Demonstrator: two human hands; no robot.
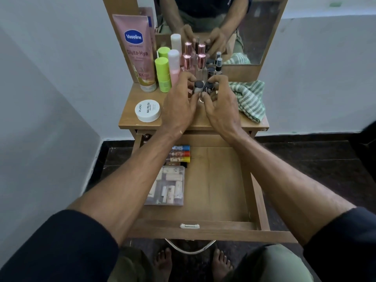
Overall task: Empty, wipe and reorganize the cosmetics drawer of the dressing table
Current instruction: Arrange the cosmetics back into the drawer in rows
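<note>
The wooden drawer [215, 184] stands pulled out below the dressing table top [130, 117]. Inside it lie a clear pouch of small tubes [166, 186] and three coloured lip tubes [180, 153] at the left. On the table top, my left hand [179, 104] pinches a small silver bottle with a dark cap [198, 87]. Beside it my right hand [221, 102] grips a second dark-capped bottle [208, 87]. The two bottles touch each other.
Behind the hands stand a pink Vaseline tube [138, 51], a green stick [162, 74], a pink bottle [174, 66], rose-capped bottles [201, 60] and a small spray bottle [218, 65]. A white nail polish jar [147, 110] sits left, a striped towel [250, 98] right. A mirror [254, 27] rises behind.
</note>
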